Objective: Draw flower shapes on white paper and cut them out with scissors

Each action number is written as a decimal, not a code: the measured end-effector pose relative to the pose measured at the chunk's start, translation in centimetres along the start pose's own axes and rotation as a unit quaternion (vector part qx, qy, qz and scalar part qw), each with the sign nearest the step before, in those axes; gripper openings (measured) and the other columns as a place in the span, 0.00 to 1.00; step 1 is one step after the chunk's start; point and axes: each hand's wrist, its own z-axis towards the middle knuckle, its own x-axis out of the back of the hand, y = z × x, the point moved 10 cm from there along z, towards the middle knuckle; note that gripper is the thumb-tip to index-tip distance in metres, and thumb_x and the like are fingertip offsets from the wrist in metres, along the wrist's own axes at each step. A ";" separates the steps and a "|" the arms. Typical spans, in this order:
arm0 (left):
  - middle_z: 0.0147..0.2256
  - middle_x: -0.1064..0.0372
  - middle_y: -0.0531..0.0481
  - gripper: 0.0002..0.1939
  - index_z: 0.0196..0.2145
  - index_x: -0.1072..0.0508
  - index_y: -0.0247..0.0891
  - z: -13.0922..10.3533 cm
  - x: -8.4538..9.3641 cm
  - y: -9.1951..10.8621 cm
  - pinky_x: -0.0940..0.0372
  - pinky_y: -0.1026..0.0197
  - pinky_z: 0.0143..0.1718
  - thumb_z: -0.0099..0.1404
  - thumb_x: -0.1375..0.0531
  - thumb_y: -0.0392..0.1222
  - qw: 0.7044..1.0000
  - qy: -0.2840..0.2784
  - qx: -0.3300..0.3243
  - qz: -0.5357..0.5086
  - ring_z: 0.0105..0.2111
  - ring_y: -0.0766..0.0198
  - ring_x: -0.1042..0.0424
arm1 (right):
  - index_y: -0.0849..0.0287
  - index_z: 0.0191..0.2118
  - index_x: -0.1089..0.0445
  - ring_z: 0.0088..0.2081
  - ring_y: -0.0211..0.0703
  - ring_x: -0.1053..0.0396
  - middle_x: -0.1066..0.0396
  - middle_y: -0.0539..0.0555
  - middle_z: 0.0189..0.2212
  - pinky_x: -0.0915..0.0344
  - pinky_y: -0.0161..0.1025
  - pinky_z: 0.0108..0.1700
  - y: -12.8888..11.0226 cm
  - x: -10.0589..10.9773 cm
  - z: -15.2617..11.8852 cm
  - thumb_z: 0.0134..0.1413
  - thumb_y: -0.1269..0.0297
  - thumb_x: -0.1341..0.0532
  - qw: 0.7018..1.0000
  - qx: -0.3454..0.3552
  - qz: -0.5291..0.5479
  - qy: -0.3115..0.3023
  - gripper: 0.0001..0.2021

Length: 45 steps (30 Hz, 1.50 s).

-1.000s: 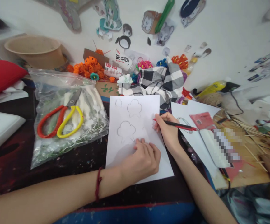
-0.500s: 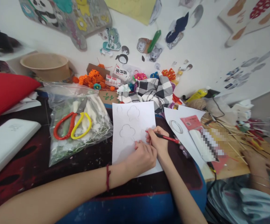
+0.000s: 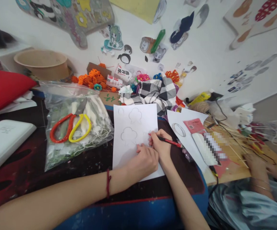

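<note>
With fingers of the right hand (image 3: 161, 144) pinched round the red-and-black pencil (image 3: 169, 141), stroke lightly on the white paper (image 3: 146, 125), flat on the dark tabletop (image 3: 88, 163). Brace with the left hand (image 3: 144, 159), loosely curled, contents impossible to tell, lifting clear of cloud-shaped outlines (image 3: 129, 134) to avoid smudges.

Soft, diffuse light is filling the frame; faint shadow is greying the paper (image 3: 138, 127) around mid-frame; outer edges are stretching and blurring, blocky pixelation showing centre right.
</note>
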 end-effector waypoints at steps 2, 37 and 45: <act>0.33 0.22 0.34 0.11 0.39 0.25 0.24 0.0 0.1 0.0 0.30 0.55 0.30 0.65 0.47 0.31 1.000 0.006 0.001 0.006 0.29 0.54 0.22 | 0.56 0.21 0.41 0.15 0.33 0.37 0.34 0.44 0.15 0.40 0.30 0.17 -0.1 -0.4 0.0 0.53 0.61 0.36 1.000 0.000 0.005 -0.018 0.16; 0.32 0.23 0.34 0.13 0.39 0.25 0.21 0.3 0.4 -0.1 0.31 0.56 0.28 0.64 0.49 0.28 1.000 0.009 -0.002 -0.011 0.30 0.53 0.22 | 0.55 0.21 0.42 0.15 0.34 0.36 0.35 0.43 0.14 0.39 0.32 0.20 -0.7 0.2 -0.2 0.53 0.65 0.37 0.999 0.036 -0.034 0.007 0.14; 0.31 0.23 0.36 0.10 0.39 0.27 0.25 0.0 0.0 0.1 0.31 0.56 0.30 0.65 0.47 0.29 0.999 -0.015 -0.020 -0.020 0.30 0.55 0.23 | 0.55 0.29 0.37 0.17 0.35 0.35 0.32 0.44 0.18 0.43 0.31 0.18 -0.4 -0.4 2.1 0.55 0.56 0.37 0.998 0.021 0.026 -0.058 0.11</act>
